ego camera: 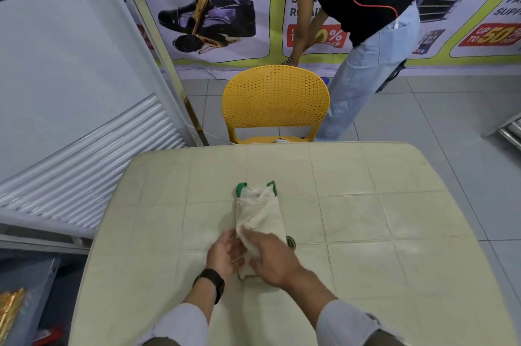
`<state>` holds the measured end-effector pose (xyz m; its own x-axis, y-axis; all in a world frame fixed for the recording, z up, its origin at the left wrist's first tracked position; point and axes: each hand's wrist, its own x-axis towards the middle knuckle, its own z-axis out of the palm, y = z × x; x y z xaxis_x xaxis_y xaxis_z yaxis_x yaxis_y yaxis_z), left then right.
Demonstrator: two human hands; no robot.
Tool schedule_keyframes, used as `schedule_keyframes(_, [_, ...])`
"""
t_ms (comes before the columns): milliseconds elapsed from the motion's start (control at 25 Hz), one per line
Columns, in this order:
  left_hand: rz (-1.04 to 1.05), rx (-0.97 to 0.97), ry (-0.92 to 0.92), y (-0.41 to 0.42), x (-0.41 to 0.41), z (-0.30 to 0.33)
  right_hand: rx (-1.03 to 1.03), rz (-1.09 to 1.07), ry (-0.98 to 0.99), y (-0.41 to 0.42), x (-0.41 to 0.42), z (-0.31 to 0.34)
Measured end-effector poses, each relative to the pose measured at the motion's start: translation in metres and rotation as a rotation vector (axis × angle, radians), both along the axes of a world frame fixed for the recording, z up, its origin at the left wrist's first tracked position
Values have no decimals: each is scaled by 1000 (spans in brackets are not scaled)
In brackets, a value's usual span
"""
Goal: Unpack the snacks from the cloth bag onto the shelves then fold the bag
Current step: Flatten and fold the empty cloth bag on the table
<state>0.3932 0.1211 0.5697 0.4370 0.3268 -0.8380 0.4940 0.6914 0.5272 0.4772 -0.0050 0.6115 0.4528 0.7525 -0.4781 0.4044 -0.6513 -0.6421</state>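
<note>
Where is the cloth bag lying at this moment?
In the head view, the cloth bag lies folded narrow near the middle of the table, its near end under both hands, its green handles toward the yellow chair.
</note>
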Motion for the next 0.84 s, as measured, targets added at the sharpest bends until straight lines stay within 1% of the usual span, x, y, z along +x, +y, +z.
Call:
schedule_keyframes(40, [84,-13,42,12,-2,-2,-53,100,119,6,-4,-6])
schedule_keyframes(80, [67,23,77,21,-5,-3,-75,99,178,6,-4,-10])
schedule_keyframes(120, [9,89,111,26,-9,-5,-36,-1,146,4,-2,-13])
schedule_keyframes(200, [-125,233,152,23,-10,-7,64,-382,-83,-3,5,-19])
schedule_keyframes(240, [-186,294,171,19,-8,-9,49,-542,-167,-7,10,-23])
schedule_keyframes(280, [-241,337,186,15,-4,-10,-4,-638,-176,-12,18,-28])
schedule_keyframes(320, [-289,360,188,12,0,-13,-81,-683,-120,-16,26,-34])
schedule_keyframes(400, [-351,310,135,9,11,-23,-178,-699,111,-19,38,-50])
schedule_keyframes(440, [-381,273,98,7,13,-29,-170,-720,206,-19,39,-57])
schedule_keyframes(480, [-416,247,74,6,14,-32,-147,-750,252,-20,39,-61])
schedule_keyframes(560, [-420,237,69,4,15,-38,-98,-828,272,-22,39,-69])
schedule_keyframes(640, [-331,296,118,0,12,-40,-64,-881,287,-27,38,-69])
schedule_keyframes(720, [-281,258,102,-14,10,-37,-18,-915,290,-46,35,-62])
schedule_keyframes(840, [-344,218,29,-63,11,-25,38,-949,237,-99,28,-48])
